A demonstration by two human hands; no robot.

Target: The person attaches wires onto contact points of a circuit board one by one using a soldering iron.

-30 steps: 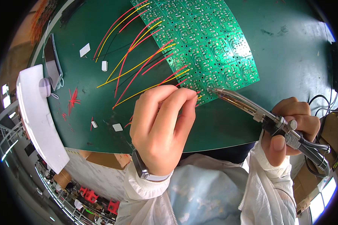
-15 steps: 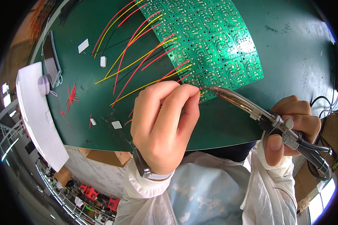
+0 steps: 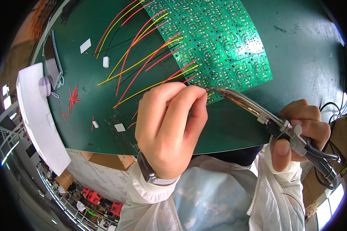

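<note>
The green panelised circuit board (image 3: 219, 42) trails red and yellow wires (image 3: 142, 57); the left hand (image 3: 167, 131) pinches one wire end, while the right hand (image 3: 300, 133) grips a soldering iron (image 3: 258, 111).

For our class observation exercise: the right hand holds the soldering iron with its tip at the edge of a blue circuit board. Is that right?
Not quite: the circuit board is green, not blue. The head view shows the right hand holding the soldering iron with its tip at that board's edge.

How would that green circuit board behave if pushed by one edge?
The board looks thin and flat, so probably light and slightly flexible. It lies on a smooth mat, so it would likely slide. The attached wires look floppy and would probably trail along.
</note>
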